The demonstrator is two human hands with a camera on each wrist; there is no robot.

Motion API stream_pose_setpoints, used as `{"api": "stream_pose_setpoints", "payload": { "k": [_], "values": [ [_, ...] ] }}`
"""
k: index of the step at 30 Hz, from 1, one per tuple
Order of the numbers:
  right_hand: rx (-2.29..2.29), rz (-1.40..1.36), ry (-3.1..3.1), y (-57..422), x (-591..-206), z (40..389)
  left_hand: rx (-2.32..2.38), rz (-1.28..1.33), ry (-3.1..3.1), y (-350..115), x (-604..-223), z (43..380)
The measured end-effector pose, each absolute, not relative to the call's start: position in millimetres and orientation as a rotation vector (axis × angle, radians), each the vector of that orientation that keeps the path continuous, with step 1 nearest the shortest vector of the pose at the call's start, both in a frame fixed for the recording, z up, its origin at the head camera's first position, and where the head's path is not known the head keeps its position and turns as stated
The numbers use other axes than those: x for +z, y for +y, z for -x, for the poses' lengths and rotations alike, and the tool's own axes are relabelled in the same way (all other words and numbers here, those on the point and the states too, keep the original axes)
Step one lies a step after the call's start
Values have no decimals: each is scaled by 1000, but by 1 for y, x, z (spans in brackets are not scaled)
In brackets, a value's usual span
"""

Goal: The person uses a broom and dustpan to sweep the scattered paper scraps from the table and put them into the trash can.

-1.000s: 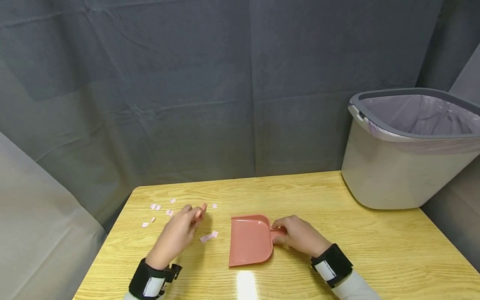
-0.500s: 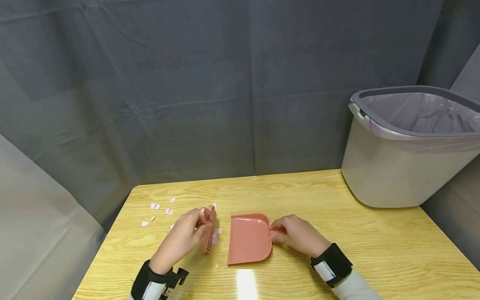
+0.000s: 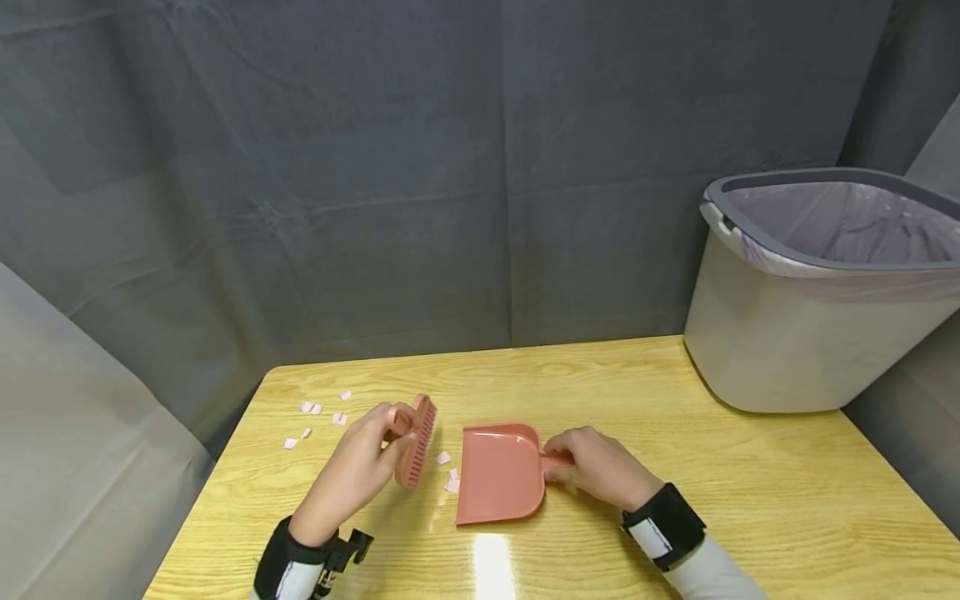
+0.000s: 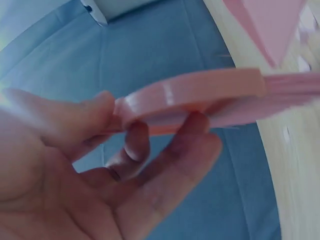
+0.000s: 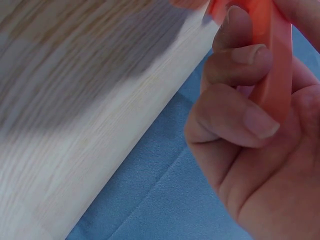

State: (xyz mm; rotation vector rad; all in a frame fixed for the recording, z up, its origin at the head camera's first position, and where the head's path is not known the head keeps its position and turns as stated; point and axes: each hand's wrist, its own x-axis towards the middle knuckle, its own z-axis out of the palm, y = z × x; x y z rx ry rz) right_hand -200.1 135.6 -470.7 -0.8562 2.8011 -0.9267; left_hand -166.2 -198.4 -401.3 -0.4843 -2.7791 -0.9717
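Observation:
My left hand (image 3: 360, 462) grips a pink brush (image 3: 417, 442) by its handle, with the bristles turned toward the dustpan. In the left wrist view, thumb and fingers pinch the brush handle (image 4: 195, 92). A pink dustpan (image 3: 498, 475) lies on the table, its wide lip facing left. My right hand (image 3: 600, 468) holds the dustpan's handle; in the right wrist view the fingers curl round that handle (image 5: 280, 65). A few pink paper scraps (image 3: 452, 483) lie right by the dustpan's lip, between it and the brush. Several more scraps (image 3: 311, 407) are scattered at the table's left.
A large grey bin (image 3: 795, 333) with a plastic liner stands at the back right of the wooden table (image 3: 600, 383). Dark grey cloth (image 3: 375, 208) hangs behind the table.
My left hand swept the brush rightward, pushing scraps up to the dustpan's lip, then drew it slightly back and up with bristles tilted. The right hand and dustpan stayed nearly still.

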Motion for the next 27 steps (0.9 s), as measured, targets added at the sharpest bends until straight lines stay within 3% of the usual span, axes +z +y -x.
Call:
{"api": "stream_pose_setpoints", "payload": {
  "k": [9, 27],
  "values": [
    [-925, 868, 2787, 135, -469, 200, -704, 455, -2850, -197, -414, 172],
    [-890, 877, 2822, 134, -469, 198, -1226, 662, -2833, -185, -415, 176]
  ]
}}
